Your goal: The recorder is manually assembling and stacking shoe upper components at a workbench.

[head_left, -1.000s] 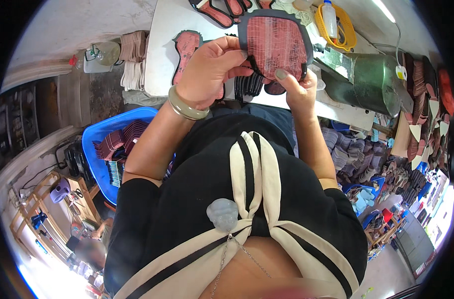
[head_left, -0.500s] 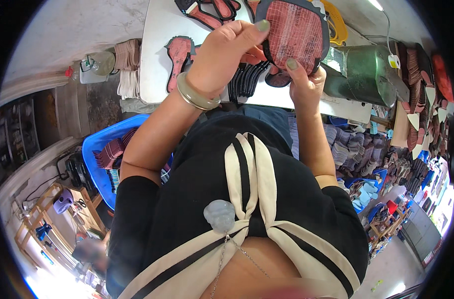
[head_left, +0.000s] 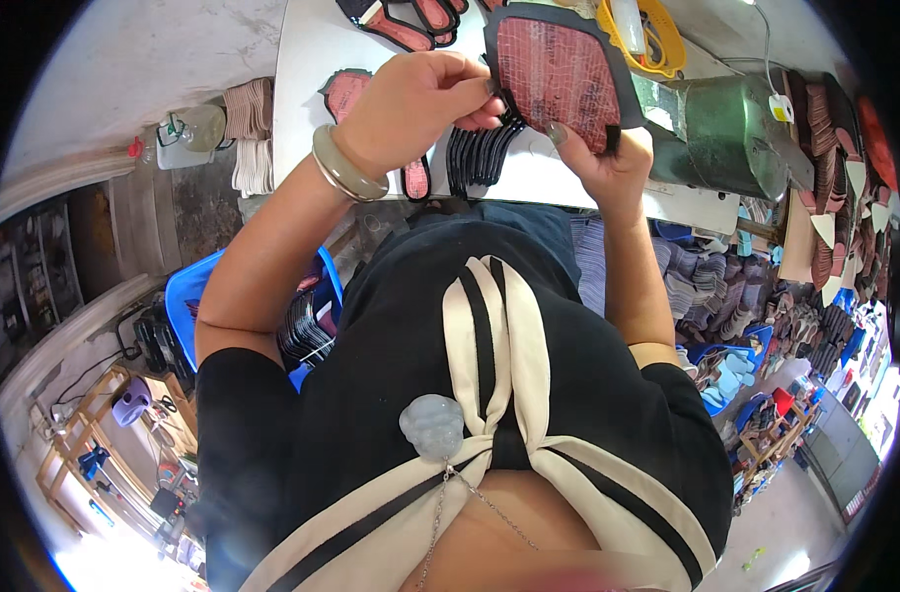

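Note:
In my right hand (head_left: pixel 613 170) is a shoe upper piece (head_left: pixel 559 81), reddish with a crocodile-like pattern and a wide black border. The thumb lies on its front face; the fingers are behind it. My left hand (head_left: pixel 420 104), with a pale bangle on its wrist, pinches the black edge at the piece's lower left corner. The left fingertips are partly hidden, so what lies between them is hard to see. Below the hands, a row of black-edged pieces (head_left: pixel 478 156) lies on the white table (head_left: pixel 302 148). Another reddish piece (head_left: pixel 345 94) rests left of my left hand.
More red and black upper pieces (head_left: pixel 399 28) lie at the table's far side. A yellow basket (head_left: pixel 670 51) and a green cylindrical machine housing (head_left: pixel 731 138) are at the right. A blue crate (head_left: pixel 181 301) stands at lower left. Stacked insole-like pieces (head_left: pixel 250 111) sit beside the table.
My left hand has moved left and slightly down, to the piece's lower corner. The piece has tilted and shifted a little left in my right hand.

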{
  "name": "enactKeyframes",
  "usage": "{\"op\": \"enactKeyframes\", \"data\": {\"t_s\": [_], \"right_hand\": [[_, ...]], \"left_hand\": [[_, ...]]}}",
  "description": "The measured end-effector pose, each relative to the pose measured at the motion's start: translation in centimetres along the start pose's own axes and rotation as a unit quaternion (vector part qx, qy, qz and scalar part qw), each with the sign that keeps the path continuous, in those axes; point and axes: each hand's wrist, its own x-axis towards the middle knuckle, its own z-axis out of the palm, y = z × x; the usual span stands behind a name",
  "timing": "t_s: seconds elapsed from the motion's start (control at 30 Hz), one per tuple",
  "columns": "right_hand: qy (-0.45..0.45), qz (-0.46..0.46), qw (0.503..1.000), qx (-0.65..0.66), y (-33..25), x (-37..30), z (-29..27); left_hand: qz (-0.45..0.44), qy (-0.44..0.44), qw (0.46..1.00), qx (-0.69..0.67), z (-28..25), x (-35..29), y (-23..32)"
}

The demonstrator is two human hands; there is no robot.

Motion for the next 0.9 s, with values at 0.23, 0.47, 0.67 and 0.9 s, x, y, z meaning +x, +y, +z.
{"op": "enactKeyframes", "data": {"t_s": [0.23,0.47,0.67,0.9], "right_hand": [[0.199,0.21,0.951,0.111,2.6,1.1,-6.1],[0.098,0.21,0.953,0.193,-0.6,0.8,0.1],[0.12,0.183,0.95,0.221,-0.7,0.9,1.1],[0.093,0.18,0.948,0.246,-1.4,0.7,2.0]], "left_hand": [[0.022,0.038,0.929,0.367,-3.0,-0.9,-0.1],[0.144,0.073,0.986,0.044,2.9,2.8,0.1],[0.15,0.105,0.982,-0.058,3.1,2.1,-0.1],[0.244,0.155,0.956,-0.052,2.5,1.0,-1.3]]}}
